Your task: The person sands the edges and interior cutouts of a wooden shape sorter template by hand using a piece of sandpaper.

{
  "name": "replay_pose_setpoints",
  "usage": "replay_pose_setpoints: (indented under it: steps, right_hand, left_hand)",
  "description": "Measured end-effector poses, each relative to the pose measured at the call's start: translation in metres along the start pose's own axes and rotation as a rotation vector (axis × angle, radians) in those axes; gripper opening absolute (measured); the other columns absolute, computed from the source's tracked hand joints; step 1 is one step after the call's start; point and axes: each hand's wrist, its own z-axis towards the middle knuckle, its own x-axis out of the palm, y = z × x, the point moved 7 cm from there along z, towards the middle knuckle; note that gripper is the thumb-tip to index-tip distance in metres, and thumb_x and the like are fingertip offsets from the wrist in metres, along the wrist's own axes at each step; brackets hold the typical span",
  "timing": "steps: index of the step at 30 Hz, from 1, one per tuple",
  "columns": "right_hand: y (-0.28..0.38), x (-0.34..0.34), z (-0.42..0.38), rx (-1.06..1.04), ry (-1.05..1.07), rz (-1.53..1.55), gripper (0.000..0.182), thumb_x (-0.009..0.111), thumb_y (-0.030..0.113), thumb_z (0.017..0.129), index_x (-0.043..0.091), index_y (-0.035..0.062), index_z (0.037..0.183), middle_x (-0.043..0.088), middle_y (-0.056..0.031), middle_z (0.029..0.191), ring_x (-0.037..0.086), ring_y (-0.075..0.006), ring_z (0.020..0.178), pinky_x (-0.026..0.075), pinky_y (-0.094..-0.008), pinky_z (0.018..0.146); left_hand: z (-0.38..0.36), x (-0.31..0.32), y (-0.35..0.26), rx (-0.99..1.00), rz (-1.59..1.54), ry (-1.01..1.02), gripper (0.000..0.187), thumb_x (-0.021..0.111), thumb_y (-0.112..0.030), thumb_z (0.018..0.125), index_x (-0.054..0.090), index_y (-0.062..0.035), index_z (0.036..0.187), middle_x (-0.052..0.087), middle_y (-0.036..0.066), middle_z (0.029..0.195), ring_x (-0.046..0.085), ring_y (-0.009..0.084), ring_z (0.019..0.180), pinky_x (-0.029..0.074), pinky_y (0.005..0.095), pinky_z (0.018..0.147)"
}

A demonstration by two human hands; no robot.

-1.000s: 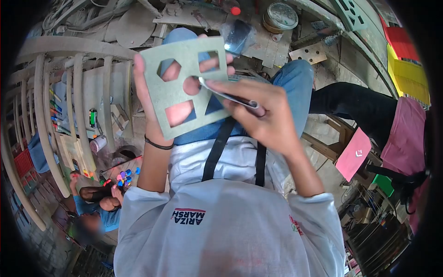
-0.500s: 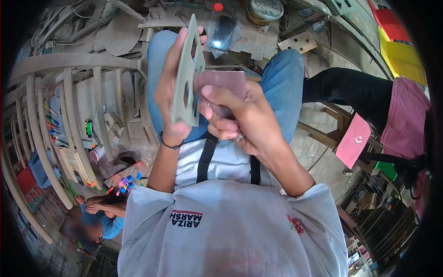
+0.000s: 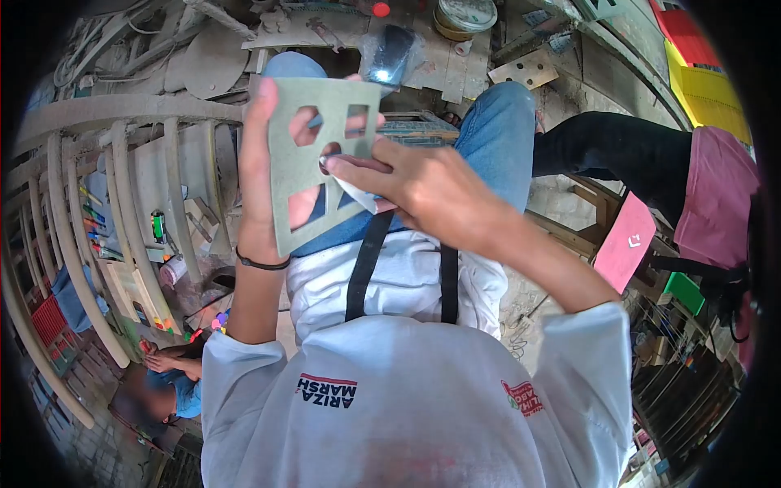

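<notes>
Cutout panel [image 3: 294, 168], held in left hand [image 3: 257, 167]; curled sheet [image 3: 356, 194], in right hand [image 3: 427, 185]

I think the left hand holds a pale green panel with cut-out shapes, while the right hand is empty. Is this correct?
Not quite: the right hand holds a bent sheet, as the head view shows. The left hand does hold the pale green panel.

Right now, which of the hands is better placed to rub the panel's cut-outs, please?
Probably the right hand: it holds the folded sheet at the panel, while the left hand supports it.
</notes>
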Motion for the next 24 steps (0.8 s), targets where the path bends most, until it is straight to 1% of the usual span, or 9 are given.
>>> replay_pose_setpoints:
  steps: [3,9,12,14,16,18,20,21,24]
  right_hand:
    - [0.007,-0.013,0.002,-0.289,0.05,-0.272,0.045,0.072,0.019,0.075,0.065,0.0086,0.119,0.061,-0.0073,0.091,0.066,-0.0226,0.083,0.055,-0.0351,0.059]
    - [0.022,-0.026,0.01,-0.591,0.106,-0.511,0.03,0.07,0.018,0.072,0.07,0.0095,0.101,0.055,-0.0017,0.084,0.059,-0.0172,0.074,0.052,-0.0307,0.061]
    - [0.03,-0.024,0.015,-0.692,0.164,-0.516,0.025,0.068,0.019,0.074,0.07,0.0091,0.097,0.056,-0.0013,0.085,0.059,-0.0176,0.076,0.052,-0.0305,0.064]
    - [0.03,-0.02,0.015,-0.711,0.146,-0.491,0.027,0.069,0.019,0.072,0.07,0.0093,0.098,0.057,-0.0014,0.086,0.06,-0.0177,0.077,0.052,-0.0303,0.065]
    - [0.033,-0.024,0.016,-0.734,0.131,-0.476,0.03,0.07,0.018,0.07,0.071,0.0094,0.099,0.057,-0.0016,0.087,0.06,-0.0179,0.078,0.052,-0.03,0.066]
    - [0.033,-0.048,0.02,-0.51,0.084,-0.244,0.018,0.066,0.018,0.08,0.07,0.0027,0.088,0.064,-0.0077,0.091,0.065,-0.0241,0.083,0.055,-0.0369,0.073]
    - [0.032,-0.069,0.012,-0.459,0.059,-0.211,0.028,0.069,0.01,0.076,0.07,0.0034,0.103,0.063,-0.0077,0.09,0.064,-0.0269,0.081,0.055,-0.0354,0.073]
    - [0.017,-0.089,0.011,-0.237,-0.071,-0.161,0.042,0.07,0.005,0.073,0.067,0.0068,0.115,0.063,-0.0076,0.09,0.064,-0.023,0.082,0.053,-0.0316,0.074]
    - [-0.031,-0.089,-0.006,0.236,-0.556,0.413,0.057,0.074,0.001,0.081,0.055,0.0027,0.135,0.064,-0.0075,0.111,0.058,-0.012,0.079,0.049,-0.0244,0.075]
  left_hand:
    - [-0.003,0.012,0.014,-0.186,-0.191,0.058,0.089,0.037,-0.067,0.093,0.042,0.0096,0.137,0.061,0.024,0.114,0.065,0.0264,0.092,0.052,0.0294,0.072]
    - [0.002,0.005,0.029,-0.551,-0.405,0.251,0.068,0.047,-0.061,0.093,0.057,0.0,0.12,0.065,0.014,0.104,0.065,0.0242,0.082,0.052,0.0314,0.063]
    - [0.007,0.006,0.048,-0.658,-0.313,0.083,0.054,0.05,-0.056,0.094,0.06,-0.005,0.109,0.066,0.011,0.097,0.064,0.0223,0.075,0.049,0.0322,0.053]
    - [0.005,0.001,0.041,-0.545,0.071,-0.089,0.05,0.051,-0.053,0.094,0.061,-0.0056,0.107,0.067,0.011,0.095,0.063,0.022,0.071,0.047,0.0319,0.05]
    - [0.014,-0.002,0.034,-0.417,0.152,0.133,0.051,0.05,-0.053,0.095,0.061,-0.0048,0.106,0.067,0.011,0.092,0.064,0.0228,0.07,0.051,0.0335,0.053]
    - [0.016,-0.001,0.033,-0.529,-0.199,0.127,0.058,0.049,-0.058,0.094,0.061,-0.003,0.108,0.067,0.01,0.093,0.063,0.0234,0.066,0.054,0.0325,0.056]
    - [0.012,0.003,-0.003,-0.223,-0.296,-0.022,0.072,0.045,-0.065,0.091,0.057,-0.0002,0.12,0.065,0.016,0.109,0.064,0.0247,0.072,0.055,0.0357,0.059]
    - [0.02,-0.022,0.001,-0.191,-0.297,0.12,0.102,0.039,-0.076,0.086,0.027,0.0056,0.146,0.038,0.026,0.147,0.045,0.0415,0.13,0.036,0.0558,0.108]
    - [0.019,-0.008,-0.003,-0.026,-0.42,0.47,0.098,0.035,-0.073,0.089,0.026,0.0045,0.147,0.033,0.027,0.15,0.039,0.0436,0.134,0.033,0.0559,0.111]
